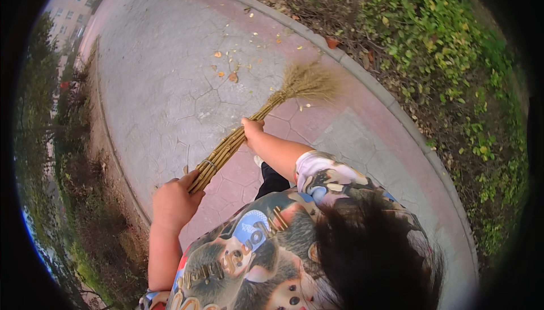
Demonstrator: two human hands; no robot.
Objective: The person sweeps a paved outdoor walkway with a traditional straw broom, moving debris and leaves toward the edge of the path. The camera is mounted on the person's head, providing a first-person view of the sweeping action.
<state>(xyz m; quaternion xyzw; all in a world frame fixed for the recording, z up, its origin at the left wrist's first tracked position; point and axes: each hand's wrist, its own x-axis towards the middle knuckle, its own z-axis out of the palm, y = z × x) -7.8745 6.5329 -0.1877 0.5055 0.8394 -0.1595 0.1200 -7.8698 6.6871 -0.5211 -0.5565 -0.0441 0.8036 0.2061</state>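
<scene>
One stick-bundle broom [224, 150] slants across a paved path [153, 83] in two closed grips: left hand [177, 201] wrapped around its butt end, right hand [253, 131] clasped farther along, nearer the single fanned brush head [313, 81]; several fallen leaves [233, 76] lie scattered close by.

The left hand [177, 201] is closed in a firm grip; the right hand [252, 131] is clasped farther forward, its bare forearm [284, 152] angled leftward.
</scene>
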